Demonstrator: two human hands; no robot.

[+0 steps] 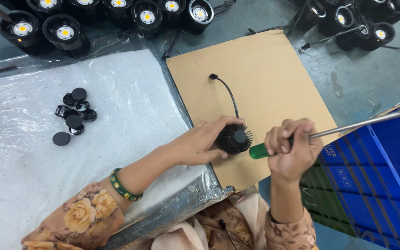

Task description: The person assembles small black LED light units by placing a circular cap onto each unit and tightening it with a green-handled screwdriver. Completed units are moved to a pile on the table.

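Left hand cupping a black finned round lamp heat sink on a brown cardboard sheet on the counter, right hand just beside it, grip closed around a green-handled screwdriver, blue plastic crate at right

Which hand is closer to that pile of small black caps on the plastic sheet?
Left. The left hand rests on the finned black heat sink, right of the black caps; the right hand is farther right.
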